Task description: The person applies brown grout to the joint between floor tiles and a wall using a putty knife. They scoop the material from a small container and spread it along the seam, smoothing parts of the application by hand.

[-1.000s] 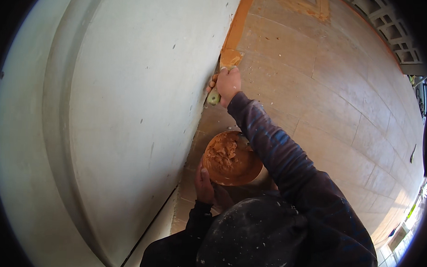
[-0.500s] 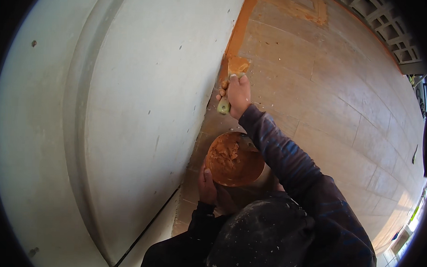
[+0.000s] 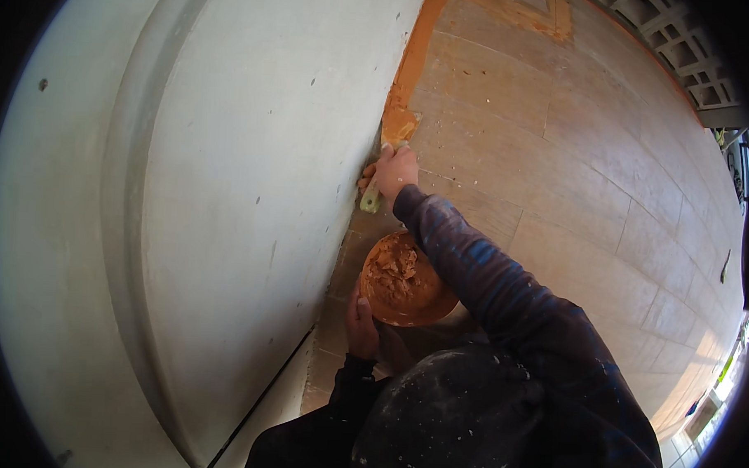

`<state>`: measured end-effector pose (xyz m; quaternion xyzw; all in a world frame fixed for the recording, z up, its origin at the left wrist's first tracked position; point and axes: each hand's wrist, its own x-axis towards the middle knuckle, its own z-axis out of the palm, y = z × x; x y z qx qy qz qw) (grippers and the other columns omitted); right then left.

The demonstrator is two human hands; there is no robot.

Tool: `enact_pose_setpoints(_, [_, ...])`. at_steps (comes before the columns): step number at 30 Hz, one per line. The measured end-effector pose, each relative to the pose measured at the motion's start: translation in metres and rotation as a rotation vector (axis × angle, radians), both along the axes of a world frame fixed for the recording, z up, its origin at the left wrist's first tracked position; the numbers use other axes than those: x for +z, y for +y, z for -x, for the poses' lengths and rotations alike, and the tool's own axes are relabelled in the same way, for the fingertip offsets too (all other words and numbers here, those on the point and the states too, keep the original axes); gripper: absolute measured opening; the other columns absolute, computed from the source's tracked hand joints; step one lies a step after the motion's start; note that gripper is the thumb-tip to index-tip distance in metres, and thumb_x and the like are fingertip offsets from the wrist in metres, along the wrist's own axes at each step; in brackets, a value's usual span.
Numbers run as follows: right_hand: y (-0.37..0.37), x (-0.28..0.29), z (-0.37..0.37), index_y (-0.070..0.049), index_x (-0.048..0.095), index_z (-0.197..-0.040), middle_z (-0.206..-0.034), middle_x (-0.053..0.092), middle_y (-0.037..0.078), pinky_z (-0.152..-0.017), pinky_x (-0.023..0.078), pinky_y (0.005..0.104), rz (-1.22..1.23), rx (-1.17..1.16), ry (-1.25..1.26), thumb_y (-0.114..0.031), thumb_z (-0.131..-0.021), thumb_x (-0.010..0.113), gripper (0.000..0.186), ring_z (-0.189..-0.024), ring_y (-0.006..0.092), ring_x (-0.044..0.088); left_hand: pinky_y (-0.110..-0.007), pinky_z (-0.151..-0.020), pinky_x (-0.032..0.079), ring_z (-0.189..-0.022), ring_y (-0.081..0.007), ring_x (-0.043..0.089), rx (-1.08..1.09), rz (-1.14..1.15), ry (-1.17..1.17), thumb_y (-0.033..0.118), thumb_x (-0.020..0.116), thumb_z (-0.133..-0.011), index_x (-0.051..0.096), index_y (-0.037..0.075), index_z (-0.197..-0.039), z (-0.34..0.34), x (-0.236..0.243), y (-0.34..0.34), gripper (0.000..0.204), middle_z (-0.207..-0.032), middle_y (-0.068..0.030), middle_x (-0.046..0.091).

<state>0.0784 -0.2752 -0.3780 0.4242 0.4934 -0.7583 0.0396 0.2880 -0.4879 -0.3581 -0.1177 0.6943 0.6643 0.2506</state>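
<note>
My right hand (image 3: 396, 170) is closed around the pale green handle of a putty knife (image 3: 371, 200). The blade, smeared with orange paste, meets the floor where it joins the white wall, at the near end of a strip of orange paste (image 3: 411, 60). Closer to me, my left hand (image 3: 361, 326) grips the left side of a round bucket (image 3: 432, 307). Inside the bucket lies a lumpy mass of orange paste (image 3: 392, 266). My right forearm passes over the bucket's right edge and hides part of it.
A white wall (image 3: 236, 171) with small chips runs along the left. Brown plank-like tiles (image 3: 573, 216) cover the floor, with crumbs near the wall. An orange-smeared square outline (image 3: 555, 17) is far off, and a pierced block screen (image 3: 678, 46) stands far right.
My right hand and the putty knife have moved left and slightly nearer to me, along the wall's foot. Orange paste now covers more of that joint. My left hand stays on the bucket.
</note>
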Motion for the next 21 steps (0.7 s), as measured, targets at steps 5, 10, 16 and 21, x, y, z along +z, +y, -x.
enact_pose_setpoints(5, [0.009,0.03,-0.029,-0.001,0.044,-0.108,-0.077,0.059,0.014,-0.049,0.056,0.0389,0.201,0.014,0.051,-0.021,-0.106,0.039,0.021,-0.057,0.0251,0.062,-0.036,-0.11,0.039,-0.131,-0.024,0.05,0.0,0.013,0.061,0.028,0.032,-0.109,0.036,-0.005,-0.15,0.004,-0.003,-0.01,0.053,-0.144,-0.0183,0.05])
enact_pose_setpoints(10, [0.061,0.038,0.01,-0.001,0.046,-0.109,-0.082,0.06,0.014,-0.051,0.055,0.039,0.245,-0.202,0.195,-0.018,-0.103,0.04,0.019,-0.061,0.0262,0.063,-0.036,-0.113,0.036,-0.134,-0.025,0.048,-0.044,0.042,0.068,0.021,0.032,-0.107,0.038,-0.007,-0.148,0.007,0.011,0.003,0.05,-0.144,-0.0201,0.05])
enact_pose_setpoints(16, [0.079,0.007,0.061,0.002,0.041,-0.117,-0.092,0.065,0.021,-0.053,0.056,0.0396,0.425,-0.213,0.075,-0.009,-0.1,0.038,0.021,-0.069,0.0324,0.069,-0.036,-0.113,0.036,-0.134,-0.025,0.048,-0.069,0.067,0.098,0.02,0.033,-0.107,0.038,-0.007,-0.149,0.002,0.001,0.0,0.05,-0.144,-0.02,0.05])
enact_pose_setpoints(21, [0.053,0.016,0.043,0.0,0.045,-0.116,-0.1,0.066,0.021,-0.053,0.057,0.0383,0.559,-0.212,-0.067,-0.007,-0.099,0.039,0.02,-0.074,0.0324,0.07,-0.036,-0.112,0.036,-0.134,-0.0248,0.048,-0.057,0.053,0.073,0.021,0.032,-0.107,0.038,-0.006,-0.149,0.003,0.006,-0.001,0.05,-0.144,-0.0198,0.05])
